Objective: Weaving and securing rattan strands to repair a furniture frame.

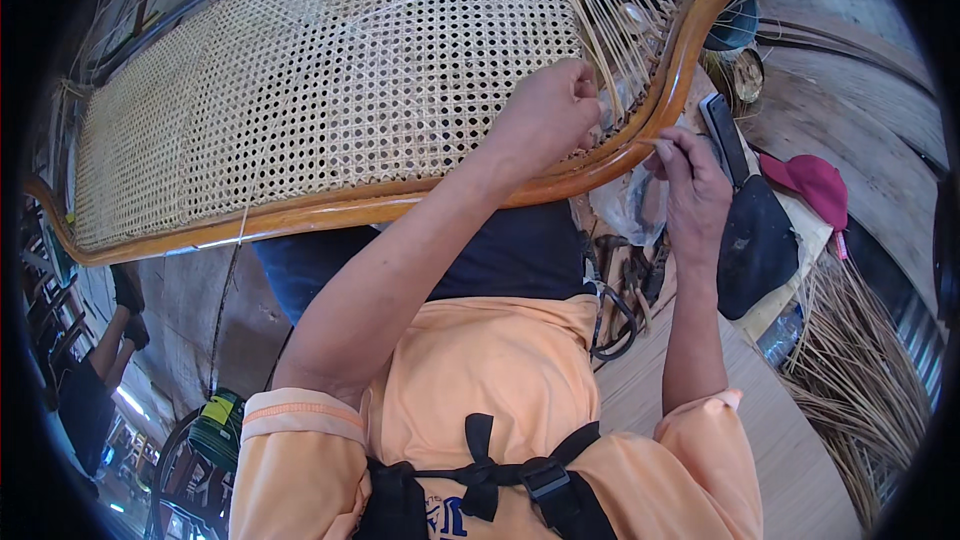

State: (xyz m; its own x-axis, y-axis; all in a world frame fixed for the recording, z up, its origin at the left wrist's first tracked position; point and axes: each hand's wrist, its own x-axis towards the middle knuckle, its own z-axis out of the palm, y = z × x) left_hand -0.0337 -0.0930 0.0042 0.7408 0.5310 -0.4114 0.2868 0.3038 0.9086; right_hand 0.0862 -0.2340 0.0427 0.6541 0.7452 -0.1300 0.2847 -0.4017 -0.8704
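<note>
A curved wooden frame (pixel 380 204) lies across my lap, with a woven cane panel (pixel 330 80) filling most of it. Toward its right end, loose cane strands (pixel 610 35) run side by side without cross weaving. My left hand (pixel 550 120) rests over the panel's edge near the frame's inner curve, fingers curled in a pinch; what they hold is hidden. Just outside the rail, my right hand (pixel 692 185) pinches a thin cane strand (pixel 652 142) between thumb and forefinger. The strand's tip points left across the wood.
Right of me are a dark red cap (pixel 815 188), a black long object (pixel 724 138) and a bundle of cane strips (pixel 850 370). Hand tools (pixel 632 275) lie below the frame. Another person's legs (pixel 110 345) show at far left, near a green coil (pixel 213 430).
</note>
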